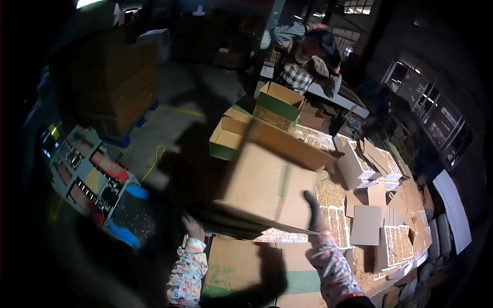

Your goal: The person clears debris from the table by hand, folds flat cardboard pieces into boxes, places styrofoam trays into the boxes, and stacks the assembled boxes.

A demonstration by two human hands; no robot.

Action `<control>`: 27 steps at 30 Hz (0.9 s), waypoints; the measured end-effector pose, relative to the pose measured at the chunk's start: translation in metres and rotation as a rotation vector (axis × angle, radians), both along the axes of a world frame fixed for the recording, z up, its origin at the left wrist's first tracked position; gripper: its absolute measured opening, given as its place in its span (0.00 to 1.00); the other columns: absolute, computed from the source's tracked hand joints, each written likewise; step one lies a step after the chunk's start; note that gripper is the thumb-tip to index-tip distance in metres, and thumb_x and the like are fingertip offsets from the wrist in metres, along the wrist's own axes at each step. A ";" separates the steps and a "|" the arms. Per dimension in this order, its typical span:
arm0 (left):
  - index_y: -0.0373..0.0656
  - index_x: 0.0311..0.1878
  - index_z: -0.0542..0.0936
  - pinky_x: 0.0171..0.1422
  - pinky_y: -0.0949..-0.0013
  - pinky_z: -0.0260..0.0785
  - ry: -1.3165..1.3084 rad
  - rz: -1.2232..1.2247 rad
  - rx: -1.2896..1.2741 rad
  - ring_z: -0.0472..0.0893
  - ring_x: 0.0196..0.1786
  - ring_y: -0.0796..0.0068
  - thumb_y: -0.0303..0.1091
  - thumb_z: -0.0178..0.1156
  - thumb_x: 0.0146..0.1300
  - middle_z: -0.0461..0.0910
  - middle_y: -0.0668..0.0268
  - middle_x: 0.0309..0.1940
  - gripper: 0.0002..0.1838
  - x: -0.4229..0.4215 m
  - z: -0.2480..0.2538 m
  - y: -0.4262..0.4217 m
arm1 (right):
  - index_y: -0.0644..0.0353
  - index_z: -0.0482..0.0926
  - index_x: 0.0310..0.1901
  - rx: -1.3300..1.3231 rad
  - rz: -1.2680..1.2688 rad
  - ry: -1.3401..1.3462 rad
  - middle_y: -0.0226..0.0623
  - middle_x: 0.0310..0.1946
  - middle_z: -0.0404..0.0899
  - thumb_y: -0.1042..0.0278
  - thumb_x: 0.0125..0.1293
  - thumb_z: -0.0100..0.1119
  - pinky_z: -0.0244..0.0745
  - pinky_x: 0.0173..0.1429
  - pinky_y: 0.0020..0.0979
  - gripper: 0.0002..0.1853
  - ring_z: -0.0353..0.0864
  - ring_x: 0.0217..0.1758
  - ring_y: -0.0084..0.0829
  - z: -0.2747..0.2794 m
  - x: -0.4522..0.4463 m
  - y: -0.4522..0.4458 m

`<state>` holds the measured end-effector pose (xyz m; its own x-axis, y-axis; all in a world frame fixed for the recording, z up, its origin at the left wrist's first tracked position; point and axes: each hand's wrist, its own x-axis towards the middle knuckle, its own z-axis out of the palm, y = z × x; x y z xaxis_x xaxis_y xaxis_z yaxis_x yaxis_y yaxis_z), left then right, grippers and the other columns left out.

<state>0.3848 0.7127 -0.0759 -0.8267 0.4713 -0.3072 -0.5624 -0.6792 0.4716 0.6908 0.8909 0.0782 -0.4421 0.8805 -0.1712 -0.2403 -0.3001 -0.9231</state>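
Brown cardboard made up the open box (264, 187), which was tilted between the person's two hands, its inside showing and its outline blurred. The right grip (317, 218) pinched the box at its near right corner, with the thumb over the edge and the fingers beneath out of sight. The left grip (193, 227) was low, beside the box's dark left side; I could not tell whether it touched the cardboard, or whether it was spread or pressed together. Flowered sleeves (187, 277) covered both forearms. Below the box, between the forearms, lay flat cardboard (239, 256) with green bands and a dark shadow across it. To the right of the right grip were loose cardboard pieces (365, 226) and a white tray (398, 244) with golden-brown contents. Beyond both grips, past the box, stood two open cartons (280, 113) with green sides, and farther off a co-worker (298, 74) in checked clothing. Left of the left grip stood a machine (92, 179) with red and blue parts.
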 end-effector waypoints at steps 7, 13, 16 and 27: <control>0.35 0.68 0.55 0.72 0.69 0.49 0.467 -0.045 -0.384 0.60 0.68 0.67 0.33 0.48 0.69 0.57 0.55 0.68 0.28 0.027 -0.004 -0.065 | 0.69 0.66 0.59 0.722 -0.089 -0.924 0.55 0.56 0.68 0.44 0.57 0.61 0.57 0.66 0.37 0.38 0.66 0.61 0.46 -0.015 -0.072 -0.033; 0.28 0.66 0.55 0.70 0.59 0.51 1.137 -0.621 -1.418 0.62 0.67 0.52 0.59 0.60 0.55 0.62 0.42 0.63 0.49 0.106 -0.022 -0.092 | 0.73 0.63 0.60 0.230 -0.218 -0.692 0.49 0.55 0.69 0.46 0.61 0.59 0.59 0.64 0.34 0.38 0.66 0.61 0.37 -0.118 0.162 -0.094; 0.28 0.63 0.60 0.63 0.60 0.59 0.951 -0.616 -0.812 0.69 0.58 0.51 0.47 0.63 0.58 0.69 0.45 0.56 0.39 0.118 0.076 -0.091 | 0.70 0.67 0.57 0.122 -0.272 -0.662 0.43 0.52 0.71 0.46 0.60 0.60 0.63 0.61 0.31 0.35 0.69 0.56 0.34 -0.066 0.181 -0.104; 0.41 0.53 0.74 0.61 0.68 0.67 0.513 -0.488 -0.272 0.76 0.52 0.69 0.40 0.42 0.71 0.77 0.60 0.49 0.16 0.138 0.207 -0.122 | 0.66 0.66 0.53 0.653 -0.605 -0.164 0.42 0.49 0.68 0.64 0.58 0.63 0.62 0.60 0.32 0.25 0.67 0.52 0.32 0.070 0.179 -0.168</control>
